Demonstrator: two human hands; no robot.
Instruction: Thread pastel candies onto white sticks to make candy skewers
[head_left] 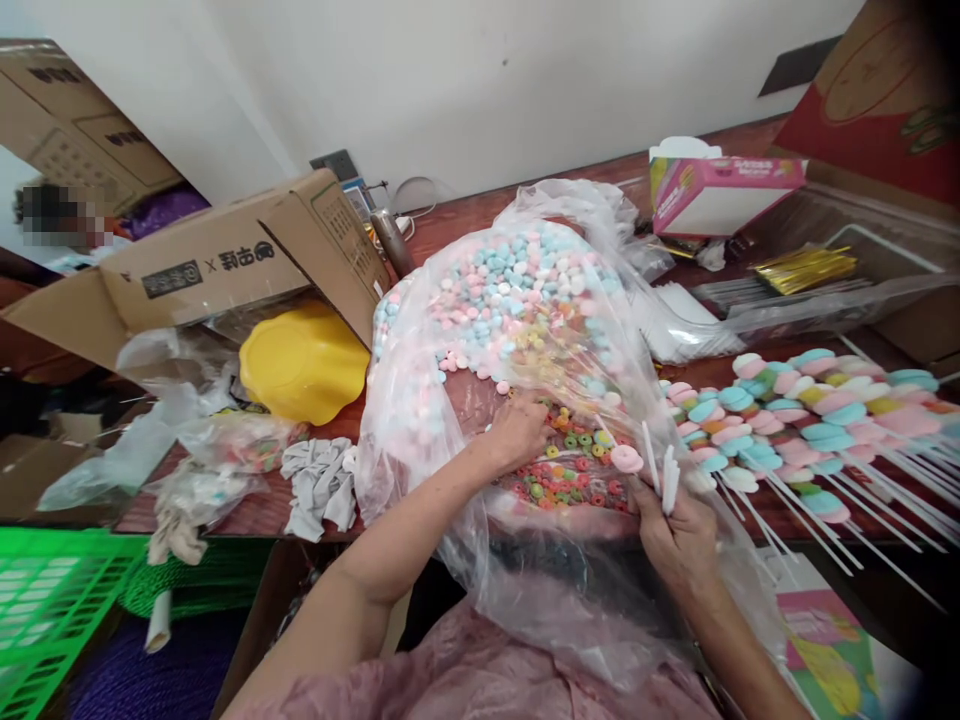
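Note:
A large clear plastic bag (397, 450) lies opened out on the table, full of pink, blue and white marshmallows (510, 265). Small coloured ring candies (574, 480) lie in its near part. My left hand (521, 430) is down among them with its fingers curled together; whatever is at the fingertips is hidden. My right hand (682, 535) is closed around several white sticks (670, 485) at the bag's right edge. One stick slants left and carries a pink marshmallow (626, 459) over the ring candies.
Finished marshmallow skewers (810, 415) are piled at the right. Behind them stands a clear bin (817, 310) with gold twist ties (806, 270). Left are a yellow tub (304, 360), an open cardboard box (202, 270), grey cloth pieces (321, 485) and a green crate (52, 600). Another person (64, 220) is far left.

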